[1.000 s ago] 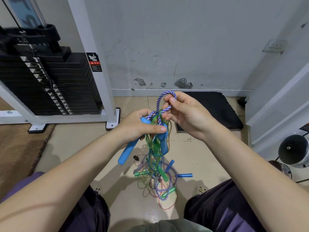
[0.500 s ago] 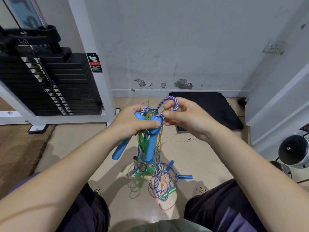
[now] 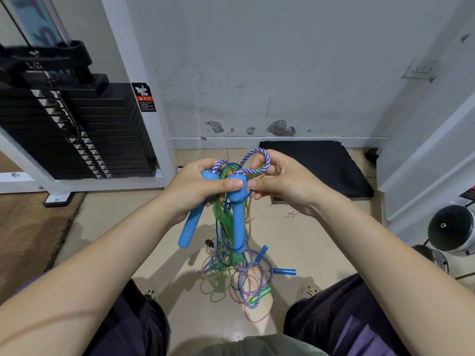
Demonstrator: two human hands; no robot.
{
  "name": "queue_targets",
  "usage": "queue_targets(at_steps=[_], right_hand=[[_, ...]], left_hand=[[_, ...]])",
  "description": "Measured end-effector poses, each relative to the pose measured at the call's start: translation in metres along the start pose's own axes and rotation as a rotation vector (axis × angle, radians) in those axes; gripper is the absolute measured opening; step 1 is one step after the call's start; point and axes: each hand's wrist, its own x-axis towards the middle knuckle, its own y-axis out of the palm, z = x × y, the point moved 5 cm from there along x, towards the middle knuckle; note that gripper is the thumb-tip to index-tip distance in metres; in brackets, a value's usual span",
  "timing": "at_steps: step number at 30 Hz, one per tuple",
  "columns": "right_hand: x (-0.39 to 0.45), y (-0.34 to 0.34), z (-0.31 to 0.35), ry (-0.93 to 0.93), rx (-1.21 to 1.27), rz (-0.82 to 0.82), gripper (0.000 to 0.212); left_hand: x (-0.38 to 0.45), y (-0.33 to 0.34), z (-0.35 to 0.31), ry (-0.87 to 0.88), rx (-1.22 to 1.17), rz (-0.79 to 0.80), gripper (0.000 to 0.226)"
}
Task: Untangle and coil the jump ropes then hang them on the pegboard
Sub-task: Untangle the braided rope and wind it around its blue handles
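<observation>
Blue/green ropes [image 3: 231, 227] tangled | L hand [image 3: 198, 186] grips handles | R hand [image 3: 280, 181] pinches loop

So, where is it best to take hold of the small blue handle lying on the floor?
Probably grip the small blue handle round its free right end, coming from above and the right: it lies flat, and its left end runs into the tangle of ropes.

My arms are bare to the elbows and beyond, no sleeves showing, no watch or rings on my left hand [image 3: 199, 185] or right hand [image 3: 281, 181]. I wear dark purple trousers [image 3: 341, 322], a greyish-green shirt hem [image 3: 246, 346], and a light sandal [image 3: 307, 291] with dark markings.
</observation>
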Motion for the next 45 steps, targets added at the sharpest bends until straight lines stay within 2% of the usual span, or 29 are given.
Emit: queue_targets(at_steps=[3, 7, 12, 15, 17, 20, 23, 27, 30, 33, 36, 39, 42, 45], right_hand=[[0.0, -0.003, 0.003, -0.058, -0.146, -0.103, 0.029], [0.0, 0.0, 0.003, -0.065, -0.093, -0.107, 0.028], [-0.002, -0.002, 0.006, -0.081, 0.001, -0.086, 0.022], [-0.002, -0.003, 0.004, -0.063, 0.021, -0.092, 0.016], [-0.002, -0.004, 0.003, -0.044, 0.039, -0.088, 0.014], [-0.003, -0.004, 0.002, -0.006, 0.084, -0.032, 0.011], [-0.003, -0.004, 0.002, -0.003, 0.102, -0.011, 0.009], [-0.002, -0.016, 0.009, -0.057, 0.077, -0.16, 0.013], [-0.002, -0.026, 0.012, -0.099, 0.041, -0.314, 0.015], [-0.003, -0.029, 0.014, -0.117, 0.059, -0.366, 0.014], [-0.004, -0.026, 0.016, -0.091, 0.004, -0.313, 0.018], [-0.004, -0.018, 0.012, -0.063, -0.121, -0.252, 0.02], [-0.003, -0.004, 0.008, -0.065, -0.173, -0.159, 0.021], [-0.001, 0.009, 0.008, -0.095, -0.123, -0.038, 0.021]], left_hand=[[0.001, -0.001, 0.002, 0.012, -0.077, 0.021, 0.027], [0.003, 0.004, 0.009, -0.019, -0.146, -0.005, 0.008], [0.002, 0.01, 0.007, -0.054, -0.141, 0.183, 0.018], [0.0, 0.01, 0.005, -0.074, -0.087, 0.245, 0.036], [-0.001, 0.01, 0.003, -0.067, -0.054, 0.271, 0.034], [-0.001, 0.005, 0.001, -0.059, -0.019, 0.218, 0.021], [0.001, 0.0, 0.001, -0.051, 0.004, 0.148, 0.02], [0.002, -0.004, 0.004, -0.07, 0.006, 0.036, 0.024], [0.004, -0.009, 0.006, -0.09, -0.007, -0.042, 0.016], [0.004, -0.016, 0.007, -0.088, 0.08, -0.142, 0.018], [0.002, -0.027, 0.006, -0.051, 0.339, -0.277, 0.017], [0.0, -0.032, -0.004, 0.059, 0.439, -0.346, 0.014], [-0.004, -0.021, -0.012, 0.148, 0.286, -0.238, 0.008], [-0.006, -0.001, -0.006, 0.08, 0.164, -0.062, 0.022]])
